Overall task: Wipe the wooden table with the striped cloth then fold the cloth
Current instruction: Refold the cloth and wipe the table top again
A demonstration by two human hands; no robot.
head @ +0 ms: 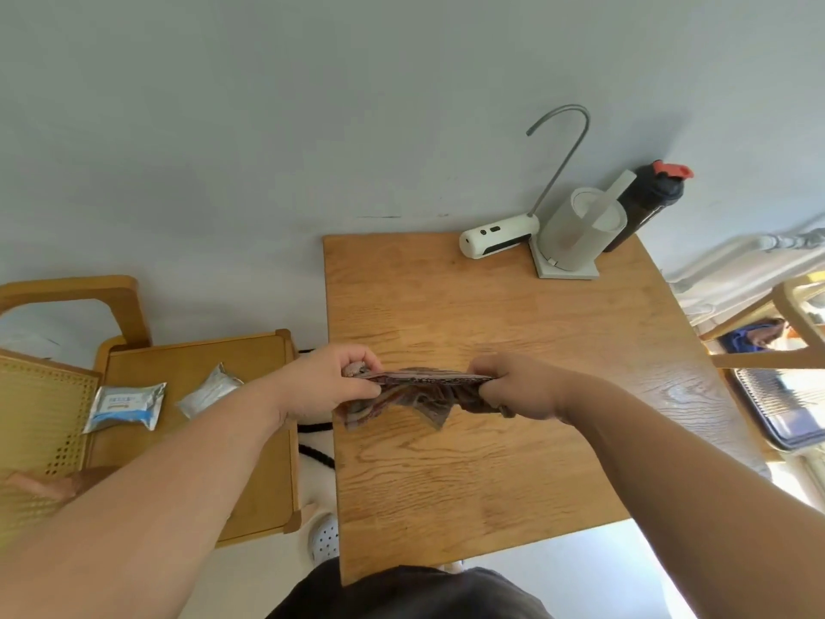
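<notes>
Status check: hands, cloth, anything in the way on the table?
Left hand and right hand both gripping the striped cloth, stretched between them above the wooden table. Dispenser, jug and bottle at far corner, clear of hands.

A wooden table (513,332) stood against the pale wall. At its far right corner sat a white dispenser (497,238) lying on its side with a curved grey spout, a grey cup (578,230) on a square base just beside it, and a black bottle (647,203) with a red cap behind that. To the left, lower down, a wooden chair seat (201,440) carried two sealed packets (127,406), near each other but apart.
</notes>
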